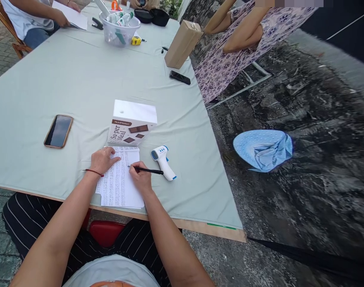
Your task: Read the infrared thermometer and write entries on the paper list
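Writing looks to be the step in hand: the right hand pinches a pen over the papers, which lie at the table's near edge. Left hand rests on their upper left, thumb spread from bent fingers; next stroke likely calls for steady sheets.

We note creased, matt cloth over the wood-edged tabletop. Paper sheets matt; pen smooth, plastic-looking. Infrared thermometer: smooth plastic. Super Meal box: smooth card. Smartphone screen glossy. Basin translucent plastic; carton cardboard.
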`<action>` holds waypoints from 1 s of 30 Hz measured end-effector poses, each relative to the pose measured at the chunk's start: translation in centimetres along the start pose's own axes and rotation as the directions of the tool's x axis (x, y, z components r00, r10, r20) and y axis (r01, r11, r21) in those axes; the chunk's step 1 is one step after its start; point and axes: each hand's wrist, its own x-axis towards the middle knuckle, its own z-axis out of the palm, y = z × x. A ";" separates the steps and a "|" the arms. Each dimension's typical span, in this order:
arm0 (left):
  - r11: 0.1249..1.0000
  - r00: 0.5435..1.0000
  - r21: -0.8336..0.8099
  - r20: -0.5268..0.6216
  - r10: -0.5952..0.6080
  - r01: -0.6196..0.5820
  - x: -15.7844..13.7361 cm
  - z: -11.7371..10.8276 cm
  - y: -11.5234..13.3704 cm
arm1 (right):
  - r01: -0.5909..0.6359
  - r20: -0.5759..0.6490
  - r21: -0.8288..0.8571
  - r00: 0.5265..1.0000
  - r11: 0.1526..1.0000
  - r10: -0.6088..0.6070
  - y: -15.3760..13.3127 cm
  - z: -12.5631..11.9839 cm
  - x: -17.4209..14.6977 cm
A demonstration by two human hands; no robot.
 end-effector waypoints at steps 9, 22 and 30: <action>1.000 1.000 0.028 0.012 -0.005 0.005 0.1 0.0 0.1 | 0.001 -0.009 -0.008 1.000 1.000 -0.001 0.1 0.0 0.1; 1.000 1.000 0.023 0.021 -0.009 0.008 0.1 -0.1 0.1 | -0.043 0.018 -0.004 0.999 0.999 0.044 -0.5 -0.3 -0.1; 1.000 1.000 0.018 0.007 0.000 0.000 0.1 0.0 0.0 | -0.052 -0.004 0.026 0.999 0.998 0.052 -0.4 -0.3 -0.1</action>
